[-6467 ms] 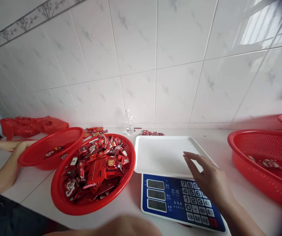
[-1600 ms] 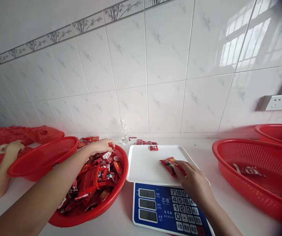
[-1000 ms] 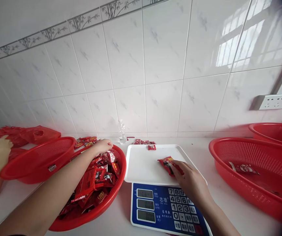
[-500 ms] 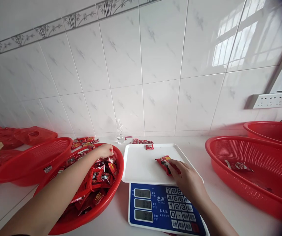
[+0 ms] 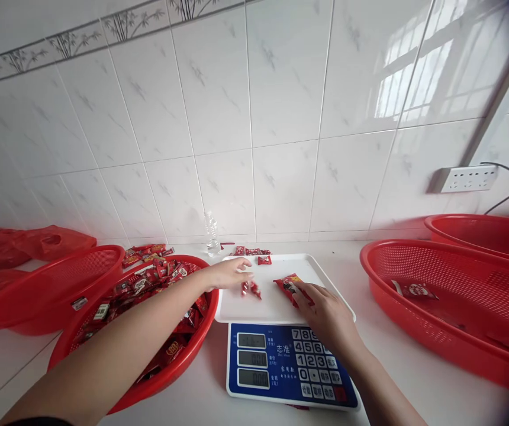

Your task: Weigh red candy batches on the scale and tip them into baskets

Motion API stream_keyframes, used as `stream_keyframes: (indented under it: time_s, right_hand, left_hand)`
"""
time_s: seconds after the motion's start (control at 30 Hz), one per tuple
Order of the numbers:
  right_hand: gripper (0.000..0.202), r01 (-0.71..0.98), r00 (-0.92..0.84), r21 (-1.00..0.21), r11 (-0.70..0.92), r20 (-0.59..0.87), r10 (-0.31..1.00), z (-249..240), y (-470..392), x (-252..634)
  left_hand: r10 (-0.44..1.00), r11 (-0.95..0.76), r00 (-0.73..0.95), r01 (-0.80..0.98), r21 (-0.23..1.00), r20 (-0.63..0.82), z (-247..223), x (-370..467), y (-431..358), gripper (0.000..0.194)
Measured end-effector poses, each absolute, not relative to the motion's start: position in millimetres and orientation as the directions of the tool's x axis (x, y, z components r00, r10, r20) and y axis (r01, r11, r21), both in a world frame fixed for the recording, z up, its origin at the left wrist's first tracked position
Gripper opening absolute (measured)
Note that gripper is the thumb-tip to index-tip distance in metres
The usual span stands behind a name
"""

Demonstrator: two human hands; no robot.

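Note:
My left hand (image 5: 231, 273) is over the left part of the white scale tray (image 5: 232, 307), fingers apart, with small red packets (image 5: 251, 289) just below it, slightly blurred. On the tray's right part, my right hand (image 5: 323, 305) has its fingers on a larger red packet (image 5: 286, 286). One more small red packet (image 5: 264, 260) lies at the tray's back edge. In front of the tray is the scale's blue panel (image 5: 281, 349) with keys and displays. My left forearm crosses a red basket (image 5: 210, 313) full of red packets.
Another red basket (image 5: 50, 296) and red bags (image 5: 54, 241) are at the left, with part of another person's hand at the edge. A clear bottle (image 5: 211, 234) stands by the wall. Red baskets (image 5: 396, 307) at the right hold a few packets near a power strip (image 5: 467, 178).
My left hand has moved right from the full basket to above the tray, where small red packets now show beneath it. My right hand stays at the larger packet. The view has shifted slightly.

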State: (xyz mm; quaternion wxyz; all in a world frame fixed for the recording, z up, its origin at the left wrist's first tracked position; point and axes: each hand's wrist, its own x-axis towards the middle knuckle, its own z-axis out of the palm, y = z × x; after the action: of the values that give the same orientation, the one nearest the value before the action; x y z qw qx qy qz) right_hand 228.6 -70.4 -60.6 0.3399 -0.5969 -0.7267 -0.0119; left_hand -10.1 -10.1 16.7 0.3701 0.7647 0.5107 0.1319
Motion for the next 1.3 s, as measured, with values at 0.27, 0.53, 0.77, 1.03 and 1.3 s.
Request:
stream_keyframes:
  time_s: [0.27,0.53,0.77,1.03,1.3]
  right_hand:
    - [0.028,0.866,-0.124,-0.364,0.344,0.509,0.852,-59.7,-69.4,232.4]
    - [0.029,0.865,-0.151,-0.366,0.344,0.464,0.873,-54.7,-72.4,234.3]
    - [0.029,0.854,-0.178,-0.351,0.384,0.496,0.850,-58.5,-72.2,233.8]
    - [0.027,0.824,-0.204,-0.365,0.434,0.524,0.827,-62.5,-68.3,236.0]
    - [0.034,0.810,-0.153,-0.391,0.436,0.578,0.801,-72.6,-61.6,237.0]
  left_hand:
    - [0.910,-0.385,0.413,0.827,0.409,0.022,-24.9,64.8,33.6,0.051]
    - [0.838,-0.466,0.544,0.744,0.479,-0.029,-11.4,64.0,22.9,0.038]
    - [0.779,-0.495,0.620,0.696,0.520,-0.089,-5.1,28.7,-12.2,0.067]
    - [0.852,-0.478,0.516,0.699,0.533,0.087,-3.5,-5.2,-10.3,0.043]
    - [0.989,-0.083,0.124,0.922,0.378,-0.086,21.8,-116.2,-1.0,0.015]
